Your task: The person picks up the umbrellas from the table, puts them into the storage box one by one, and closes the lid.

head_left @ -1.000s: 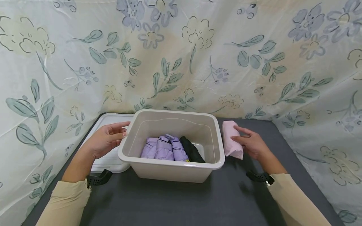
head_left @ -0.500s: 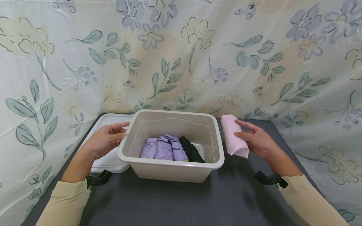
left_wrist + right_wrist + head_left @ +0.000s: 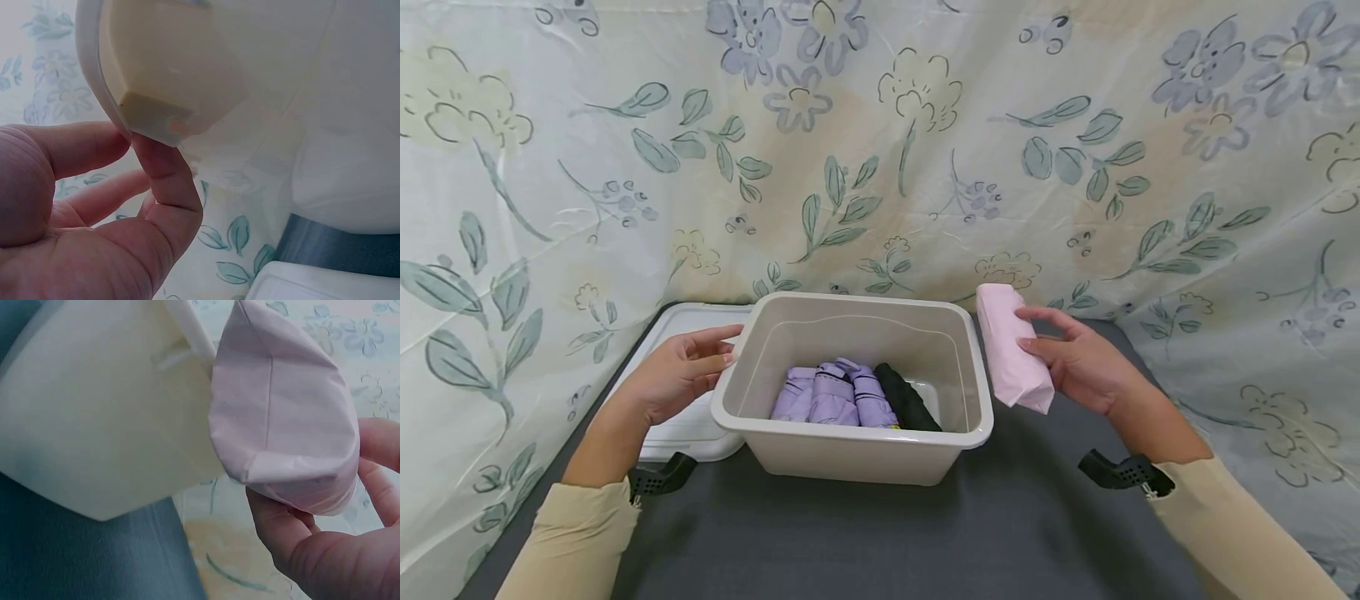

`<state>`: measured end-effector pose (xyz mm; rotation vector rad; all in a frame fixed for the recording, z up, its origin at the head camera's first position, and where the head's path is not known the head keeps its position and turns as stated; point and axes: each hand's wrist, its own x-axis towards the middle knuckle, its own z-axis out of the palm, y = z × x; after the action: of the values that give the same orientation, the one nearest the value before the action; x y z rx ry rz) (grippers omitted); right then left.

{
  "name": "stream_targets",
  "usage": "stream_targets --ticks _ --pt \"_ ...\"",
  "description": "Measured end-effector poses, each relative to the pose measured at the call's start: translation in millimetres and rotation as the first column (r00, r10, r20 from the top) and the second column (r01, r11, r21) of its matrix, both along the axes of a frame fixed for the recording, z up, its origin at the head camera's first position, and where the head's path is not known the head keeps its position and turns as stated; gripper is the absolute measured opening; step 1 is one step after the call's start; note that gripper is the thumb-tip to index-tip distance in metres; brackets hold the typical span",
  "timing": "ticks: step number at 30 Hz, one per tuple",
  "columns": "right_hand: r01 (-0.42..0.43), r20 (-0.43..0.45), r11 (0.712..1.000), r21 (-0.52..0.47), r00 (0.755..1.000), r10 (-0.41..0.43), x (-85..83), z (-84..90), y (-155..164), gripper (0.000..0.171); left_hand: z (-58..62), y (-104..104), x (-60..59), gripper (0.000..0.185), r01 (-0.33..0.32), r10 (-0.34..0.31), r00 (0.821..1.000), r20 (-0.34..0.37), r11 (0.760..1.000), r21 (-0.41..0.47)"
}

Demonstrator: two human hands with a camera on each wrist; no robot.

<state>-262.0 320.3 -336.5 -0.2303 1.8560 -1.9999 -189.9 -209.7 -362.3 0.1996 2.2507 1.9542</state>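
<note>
My left hand (image 3: 677, 375) pinches the left rim of a beige plastic storage bin (image 3: 850, 457); the left wrist view shows the thumb and a finger (image 3: 169, 178) at the rim's underside. On the right, my right hand (image 3: 1086, 362) grips a pink cloth roll (image 3: 1011, 350), smooth and oblong, between thumb and fingers. It hangs tilted right beside the bin's right rim. The roll's seamed, folded end faces the right wrist camera. Inside the bin, several purple folded bundles with dark-edged straps (image 3: 835, 396) lie side by side, with a black cloth roll (image 3: 910, 400) to their right.
A white lid (image 3: 688, 437) lies flat at the left, partly behind the bin. The dark grey table (image 3: 850, 542) extends in front and to the right. Floral sheeting (image 3: 850, 167) hangs close behind the table and along both sides.
My right hand has raised the pink roll from beside the bin, first drifting right, then back left toward the rim. My left hand stays at the bin's left rim.
</note>
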Motion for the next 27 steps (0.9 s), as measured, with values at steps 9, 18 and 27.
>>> stream_targets --ticks 9,18,27 --pt "-0.019 0.006 0.998 0.054 1.000 0.019 7.1 17.2 -21.7 0.062 0.1 0.1 -1.0 0.067 0.003 -0.003 1.000 0.002 1.000 -0.001" --pt "-0.092 0.022 0.990 0.103 0.996 0.090 9.0 30.0 -51.0 0.071 -1.0 0.0 -0.3 0.067 0.004 -0.004 1.000 0.003 1.000 0.002" --pt "-0.044 0.033 0.981 0.188 0.999 0.038 5.4 32.5 -86.3 0.069 -1.6 0.8 1.3 0.067 -0.009 0.009 1.000 0.008 1.000 0.018"
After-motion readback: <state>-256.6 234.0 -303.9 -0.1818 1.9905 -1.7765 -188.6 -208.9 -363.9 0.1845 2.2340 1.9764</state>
